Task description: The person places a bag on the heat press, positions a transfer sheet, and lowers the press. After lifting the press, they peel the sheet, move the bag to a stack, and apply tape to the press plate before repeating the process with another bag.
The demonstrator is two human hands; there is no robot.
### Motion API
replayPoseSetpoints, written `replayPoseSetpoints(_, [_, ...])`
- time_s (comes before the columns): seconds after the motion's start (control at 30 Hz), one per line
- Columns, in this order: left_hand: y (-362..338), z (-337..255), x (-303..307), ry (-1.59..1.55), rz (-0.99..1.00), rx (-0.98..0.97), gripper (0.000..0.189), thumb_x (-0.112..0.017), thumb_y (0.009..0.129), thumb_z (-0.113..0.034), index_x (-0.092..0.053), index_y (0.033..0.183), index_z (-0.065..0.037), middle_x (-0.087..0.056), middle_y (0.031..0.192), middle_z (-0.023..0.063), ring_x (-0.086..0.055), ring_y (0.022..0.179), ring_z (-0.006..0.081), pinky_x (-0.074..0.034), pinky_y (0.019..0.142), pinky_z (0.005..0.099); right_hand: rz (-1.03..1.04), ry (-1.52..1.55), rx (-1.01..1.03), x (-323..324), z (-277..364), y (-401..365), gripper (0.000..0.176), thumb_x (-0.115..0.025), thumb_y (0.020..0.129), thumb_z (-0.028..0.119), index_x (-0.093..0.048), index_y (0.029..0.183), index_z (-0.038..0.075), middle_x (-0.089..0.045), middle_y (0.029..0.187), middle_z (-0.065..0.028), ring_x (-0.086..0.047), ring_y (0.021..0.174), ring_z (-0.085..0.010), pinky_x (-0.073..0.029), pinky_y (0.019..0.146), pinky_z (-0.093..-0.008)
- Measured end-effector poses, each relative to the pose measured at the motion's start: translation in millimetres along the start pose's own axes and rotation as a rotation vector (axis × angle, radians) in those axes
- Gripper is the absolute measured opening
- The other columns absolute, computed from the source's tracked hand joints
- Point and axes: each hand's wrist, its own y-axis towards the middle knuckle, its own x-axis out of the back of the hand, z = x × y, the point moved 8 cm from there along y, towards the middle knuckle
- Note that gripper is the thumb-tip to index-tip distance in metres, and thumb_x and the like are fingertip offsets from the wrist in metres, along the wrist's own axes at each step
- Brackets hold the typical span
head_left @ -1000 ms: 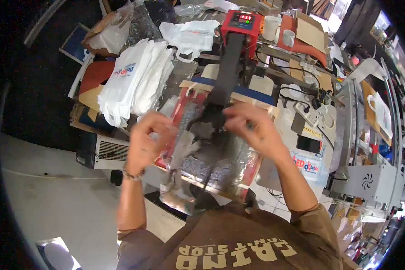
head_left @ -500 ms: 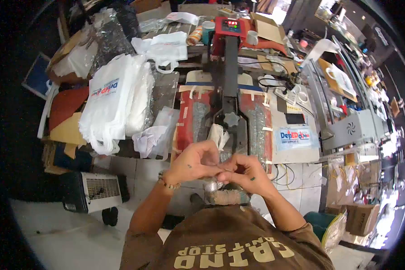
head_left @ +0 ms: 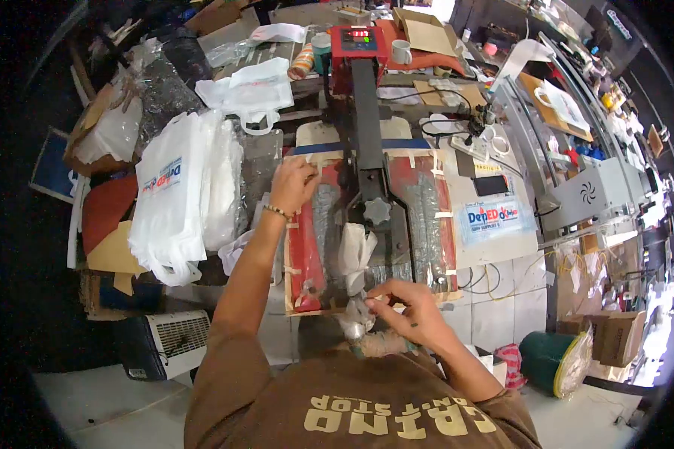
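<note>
My left hand (head_left: 295, 182) is at the upper left corner of the red heat press (head_left: 301, 254), fingers bent down on its taped edge; whether they pinch something is too small to tell. My right hand (head_left: 408, 307) is by the wrapped press handle (head_left: 378, 344), thumb and index finger close together near the crumpled clear wrapping; what they hold, if anything, cannot be made out. A white cloth bundle (head_left: 356, 251) is tied on the press's middle, under the black arm (head_left: 367, 112) with its grey knob (head_left: 377, 212).
White printed bags (head_left: 168, 194) are stacked at the left, with another bag (head_left: 258, 86) behind them. A printed sheet (head_left: 493, 221) and a phone (head_left: 490, 185) lie at the right. A mug (head_left: 401, 52) stands beside the red control box (head_left: 358, 49). A grey machine (head_left: 595, 191) is farther right.
My hands have parted. My left hand has moved forward and left to the press's upper corner; my right hand has moved slightly down, staying near the handle. The view has shifted slightly.
</note>
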Motion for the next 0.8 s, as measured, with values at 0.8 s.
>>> replayPoseSetpoints(0.8, [65,103,-51,-0.731,0.356,0.291,0.020,-0.067,0.088,-0.016,-0.068,0.092,0.003,-0.072,0.081,0.0093,-0.066,0.075,0.0142,-0.052,0.070,0.0304,0.112,-1.058,0.093,-60,-40,274,0.020,-0.059,0.081,0.001,-0.070,0.098,-0.001,-0.061,0.122,-0.0288,-0.070,0.092,-0.0412,-0.059,0.077,-0.0471])
